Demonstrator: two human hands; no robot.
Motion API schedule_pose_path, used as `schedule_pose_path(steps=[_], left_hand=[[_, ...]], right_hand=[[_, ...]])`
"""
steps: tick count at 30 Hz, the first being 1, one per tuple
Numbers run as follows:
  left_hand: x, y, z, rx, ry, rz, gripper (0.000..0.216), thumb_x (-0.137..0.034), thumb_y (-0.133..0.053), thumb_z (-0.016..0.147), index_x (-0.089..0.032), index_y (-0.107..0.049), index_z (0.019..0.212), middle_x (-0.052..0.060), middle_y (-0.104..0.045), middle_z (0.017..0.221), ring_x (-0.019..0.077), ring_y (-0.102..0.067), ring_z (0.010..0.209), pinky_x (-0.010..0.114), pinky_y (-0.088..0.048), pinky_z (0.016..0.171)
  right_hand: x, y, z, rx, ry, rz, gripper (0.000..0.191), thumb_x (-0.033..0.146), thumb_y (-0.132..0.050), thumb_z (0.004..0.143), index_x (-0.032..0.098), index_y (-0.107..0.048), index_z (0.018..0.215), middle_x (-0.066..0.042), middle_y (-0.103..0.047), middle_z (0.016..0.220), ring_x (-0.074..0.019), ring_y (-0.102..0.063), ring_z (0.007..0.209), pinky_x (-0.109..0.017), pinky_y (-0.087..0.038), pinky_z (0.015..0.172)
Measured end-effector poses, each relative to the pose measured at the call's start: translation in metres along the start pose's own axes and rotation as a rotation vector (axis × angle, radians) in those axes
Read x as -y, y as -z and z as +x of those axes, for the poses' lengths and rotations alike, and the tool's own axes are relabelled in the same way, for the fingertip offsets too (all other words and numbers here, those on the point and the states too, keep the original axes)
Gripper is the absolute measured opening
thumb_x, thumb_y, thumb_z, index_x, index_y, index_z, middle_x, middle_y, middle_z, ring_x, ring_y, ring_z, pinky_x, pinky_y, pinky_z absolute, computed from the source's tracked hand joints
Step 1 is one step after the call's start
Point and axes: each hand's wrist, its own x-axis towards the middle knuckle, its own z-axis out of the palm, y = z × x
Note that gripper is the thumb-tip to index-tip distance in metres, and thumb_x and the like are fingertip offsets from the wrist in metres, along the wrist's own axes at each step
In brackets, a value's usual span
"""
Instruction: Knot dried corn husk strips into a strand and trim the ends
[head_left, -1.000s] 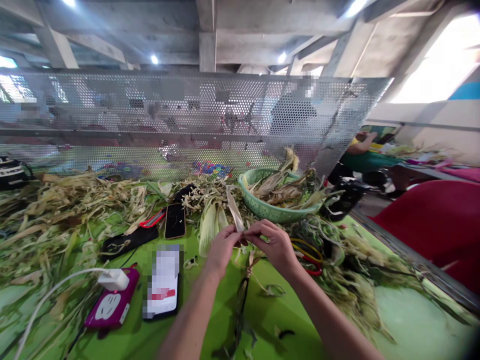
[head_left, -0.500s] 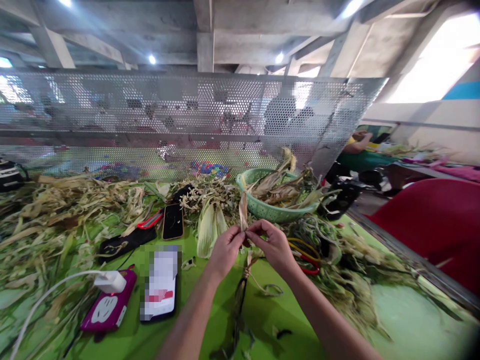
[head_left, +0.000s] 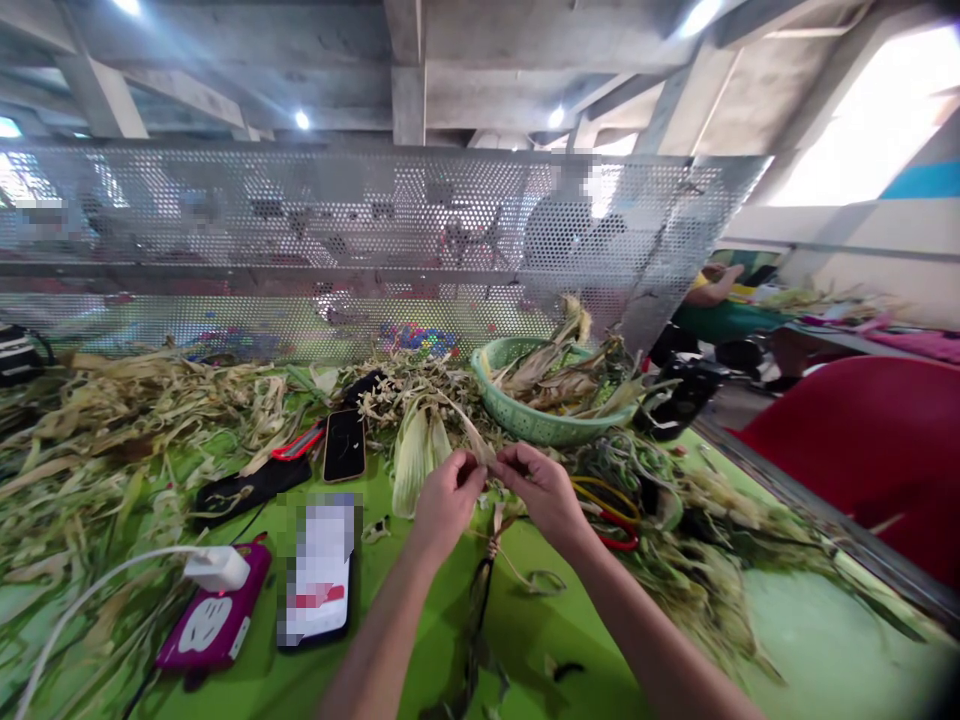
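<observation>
Both hands meet over the green table, pinching one dry strip of corn husk [head_left: 474, 434] whose free end points up and to the left. My left hand [head_left: 448, 498] is closed on its lower part. My right hand [head_left: 541, 488] grips the same strip from the other side, fingertips close to the left ones. Below them lies a dark braided strand of husk [head_left: 487, 575], with a thin loose cord curling off to its right. A pale green husk bundle [head_left: 420, 455] lies just left of my left hand.
Behind stands a green basket [head_left: 551, 428] of dry husks. Left are a lit phone [head_left: 322, 570], a dark phone [head_left: 345, 446], a red cutter [head_left: 298, 441] and a purple power bank [head_left: 214, 620]. Scissors [head_left: 619, 525] lie right, by husk heaps. A perforated metal screen [head_left: 360, 220] closes the back.
The husk strip between my fingers has swung from upright to leaning left. Both hands stay almost in place.
</observation>
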Motion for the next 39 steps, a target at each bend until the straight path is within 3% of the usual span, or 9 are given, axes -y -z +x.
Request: schedule_pose_path(steps=[5,10,14,19,26,33,39], left_hand=[[0.001,0.001,0.002,-0.006,0.057,-0.076,0.015,-0.035,-0.060,0.079,-0.020,-0.059,0.082,0.000,-0.059,0.075,0.0150,-0.052,0.071,0.025,-0.040,0.067],[0.008,0.001,0.007,-0.036,0.191,-0.379,0.018,-0.031,-0.065,0.071,-0.018,-0.053,0.070,-0.003,-0.052,0.065,0.0120,-0.050,0.065,0.024,-0.038,0.065],[0.014,0.001,0.009,-0.061,0.251,-0.493,0.019,-0.028,-0.066,0.068,-0.017,-0.051,0.067,-0.005,-0.050,0.060,0.0094,-0.046,0.059,0.022,-0.033,0.059],[0.015,0.000,0.008,-0.034,0.303,-0.601,0.017,-0.023,-0.066,0.066,-0.017,-0.050,0.066,-0.005,-0.049,0.061,0.0084,-0.045,0.059,0.021,-0.033,0.057],[0.010,0.000,0.007,0.016,0.329,-0.654,0.012,-0.021,-0.066,0.063,-0.017,-0.057,0.070,-0.002,-0.055,0.066,0.0093,-0.049,0.062,0.021,-0.034,0.058],[0.015,-0.004,0.007,-0.059,0.362,-0.669,0.018,-0.025,-0.071,0.061,-0.017,-0.059,0.072,-0.003,-0.054,0.064,0.0082,-0.044,0.058,0.021,-0.033,0.057],[0.008,-0.005,0.004,-0.088,0.256,-0.550,0.014,-0.028,-0.067,0.069,-0.016,-0.061,0.070,-0.002,-0.055,0.065,0.0094,-0.044,0.060,0.022,-0.032,0.059]], right_hand=[[-0.004,-0.001,0.000,0.020,-0.004,-0.040,0.027,0.041,-0.059,0.082,0.017,-0.059,0.069,0.001,-0.054,0.065,-0.0129,-0.047,0.063,-0.022,-0.040,0.057],[0.002,-0.002,0.000,0.018,-0.014,0.039,0.023,0.038,-0.058,0.083,0.017,-0.063,0.078,-0.001,-0.060,0.069,-0.0141,-0.053,0.064,-0.023,-0.044,0.057],[0.009,0.000,-0.001,-0.008,0.118,0.019,0.014,0.029,-0.063,0.082,0.019,-0.066,0.091,-0.004,-0.066,0.084,-0.0168,-0.059,0.076,-0.027,-0.049,0.069],[0.013,0.001,-0.002,0.037,0.260,-0.072,0.009,0.027,-0.064,0.083,0.022,-0.070,0.086,-0.005,-0.065,0.085,-0.0184,-0.061,0.078,-0.030,-0.050,0.071],[0.011,0.003,-0.001,0.048,0.299,-0.115,0.007,0.025,-0.065,0.083,0.023,-0.071,0.084,-0.005,-0.065,0.084,-0.0195,-0.062,0.080,-0.031,-0.051,0.075],[0.010,0.001,-0.001,0.055,0.277,-0.144,0.006,0.026,-0.064,0.083,0.021,-0.067,0.081,-0.006,-0.063,0.087,-0.0196,-0.061,0.084,-0.030,-0.050,0.076],[0.007,-0.002,-0.003,0.042,0.159,-0.112,0.005,0.022,-0.059,0.085,0.020,-0.061,0.082,-0.003,-0.062,0.079,-0.0167,-0.058,0.074,-0.027,-0.047,0.069]])
